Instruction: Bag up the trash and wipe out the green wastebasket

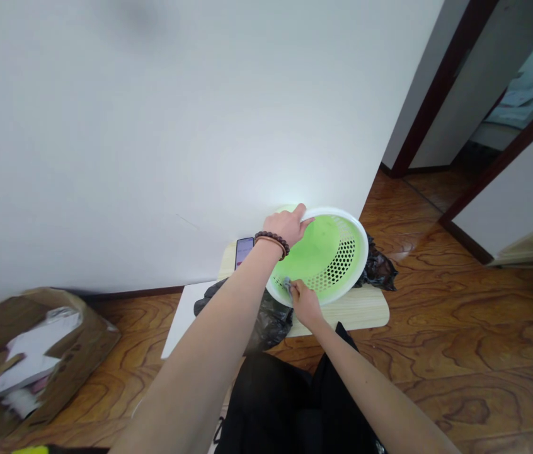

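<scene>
A round plastic basket (pixel 327 243), green inside with a white rim and rows of holes, is tilted above a small pale wooden table. My left hand (pixel 286 226) is closed on the far left part of its rim, with a beaded bracelet on that wrist. My right hand (pixel 307 304) is at the near left side of the basket, fingers pinched on a small grey wad (pixel 287 284). That wad lies against the basket's inner wall; its exact kind is too small to make out.
Black plastic bags (pixel 271 318) lie on the wooden table (pixel 361 308) around the basket. A phone (pixel 244 250) stands by the white wall (pixel 176 157). To the left, an open cardboard box (pixel 77 353) holds papers and packaging on the wooden floor (pixel 436 328). A doorway is at right.
</scene>
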Motion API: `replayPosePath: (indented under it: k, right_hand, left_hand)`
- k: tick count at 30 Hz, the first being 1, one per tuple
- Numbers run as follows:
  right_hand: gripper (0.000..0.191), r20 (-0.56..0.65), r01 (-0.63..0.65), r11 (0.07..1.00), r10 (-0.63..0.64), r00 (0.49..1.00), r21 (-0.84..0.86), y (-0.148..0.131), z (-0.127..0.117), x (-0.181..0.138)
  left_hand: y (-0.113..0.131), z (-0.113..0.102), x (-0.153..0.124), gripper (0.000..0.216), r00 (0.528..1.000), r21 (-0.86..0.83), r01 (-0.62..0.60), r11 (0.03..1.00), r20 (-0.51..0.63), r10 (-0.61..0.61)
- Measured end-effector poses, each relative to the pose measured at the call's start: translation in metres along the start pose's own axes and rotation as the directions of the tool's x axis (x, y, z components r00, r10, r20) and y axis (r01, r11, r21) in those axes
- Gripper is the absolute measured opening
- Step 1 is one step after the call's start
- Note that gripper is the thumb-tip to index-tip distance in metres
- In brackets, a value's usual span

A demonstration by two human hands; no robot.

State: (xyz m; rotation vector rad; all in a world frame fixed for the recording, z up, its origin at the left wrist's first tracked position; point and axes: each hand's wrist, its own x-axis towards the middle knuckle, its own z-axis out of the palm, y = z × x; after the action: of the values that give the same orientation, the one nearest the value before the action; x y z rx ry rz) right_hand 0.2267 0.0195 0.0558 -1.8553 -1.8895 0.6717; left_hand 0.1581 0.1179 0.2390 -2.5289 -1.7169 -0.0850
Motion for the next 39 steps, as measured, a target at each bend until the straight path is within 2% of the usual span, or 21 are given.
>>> replayPosePath:
  k: [3, 7, 10, 12, 15, 18, 21, 24, 28, 30, 34, 39]
  right_hand:
    - [0.025, 0.055, 0.106, 0.994, -0.105, 0.993, -0.013, 0.002, -0.004, -0.003]
    - [0.025, 0.150, 0.278, 0.924, -0.245, 0.958, -0.263, 0.032, -0.025, -0.005]
    - [0.025, 0.130, 0.301, 0.848, -0.271, 0.954, -0.436, 0.052, -0.037, -0.003]
    - [0.024, 0.090, 0.261, 0.839, -0.249, 0.964, -0.477, 0.058, -0.039, -0.001]
    - [0.025, 0.038, 0.129, 0.910, -0.124, 0.992, -0.395, 0.049, -0.030, 0.005]
    - [0.024, 0.048, 0.003, 0.984, 0.006, 0.999, -0.177, 0.023, -0.011, 0.010]
    - [0.025, -0.010, 0.004, 1.000, -0.003, 1.000, 0.009, -0.006, 0.006, 0.010]
    - [0.026, -0.012, 0.108, 0.994, -0.107, 0.994, 0.029, -0.010, 0.005, 0.004]
    - [0.026, 0.140, 0.339, 0.928, -0.319, 0.937, -0.153, 0.030, -0.020, -0.003]
    - [0.026, 0.155, 0.394, 0.874, -0.363, 0.919, -0.284, 0.054, -0.034, -0.004]
    - [0.026, 0.087, 0.355, 0.799, -0.360, 0.929, -0.485, 0.079, -0.048, 0.000]
    - [0.022, 0.025, 0.305, 0.794, -0.344, 0.938, -0.526, 0.076, -0.051, -0.001]
  left_hand:
    - [-0.002, 0.001, 0.000, 0.057, 1.000, 0.008, 0.007, 1.000, -0.002, -0.007]
    - [-0.003, 0.002, 0.001, 0.057, 1.000, 0.009, -0.013, 1.000, -0.010, 0.013]
    - [0.000, 0.003, 0.001, 0.056, 0.999, -0.004, -0.033, 0.999, -0.018, 0.033]
    - [0.002, 0.003, 0.002, 0.057, 0.999, -0.008, -0.035, 0.999, -0.029, 0.035]
    - [0.002, 0.004, 0.002, 0.057, 0.999, -0.010, -0.027, 1.000, -0.042, 0.027]
    - [0.000, 0.003, 0.002, 0.058, 1.000, -0.011, -0.007, 1.000, -0.025, 0.007]
    - [-0.002, 0.003, 0.002, 0.058, 1.000, -0.010, -0.014, 1.000, -0.017, 0.014]
    - [-0.003, 0.003, 0.002, 0.058, 1.000, -0.006, -0.022, 1.000, -0.014, 0.022]
    - [-0.006, 0.004, 0.001, 0.058, 1.000, 0.000, -0.015, 1.000, -0.013, 0.015]
    - [-0.005, 0.004, 0.002, 0.058, 1.000, 0.003, -0.004, 1.000, -0.012, 0.004]
    - [-0.002, 0.004, 0.001, 0.055, 1.000, 0.009, -0.014, 1.000, -0.020, 0.014]
    - [-0.009, 0.000, -0.017, 0.051, 1.000, 0.050, 0.026, 0.998, -0.015, -0.025]
